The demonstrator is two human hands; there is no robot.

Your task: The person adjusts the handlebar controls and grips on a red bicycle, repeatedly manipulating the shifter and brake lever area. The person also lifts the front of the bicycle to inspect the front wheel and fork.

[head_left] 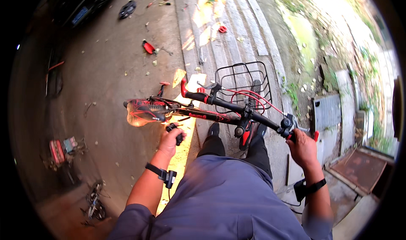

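Bicycle (211, 115) stands crosswise before the wearer, saddle to the left and handlebar (226, 105) slanting down to the right, within reach of both hands. From my end I see the hands well apart. The right hand (303, 149) is wrapped around the right end of the handlebar, just beside the brake lever. The left hand (170, 140) is closed on a small black part (179, 138), whose kind I cannot make out; it sits just below the frame, near the saddle (146, 115), and I cannot tell whether it touches the bicycle.

Working outward, the wearer's shoes and legs crowd the near side of the frame, so I read little room there. On the far side, the wire basket (264, 63) juts beyond the handlebar over the grey slabs (237, 41). Left of the saddle, I have a broad stretch of concrete floor (105, 83) reaching to a red machine (57, 151), well apart from the left hand. Farther up lie a red-and-black piece (149, 47) and a small red piece (222, 29). On my right, a grey panel (326, 112) lies beyond the right hand.
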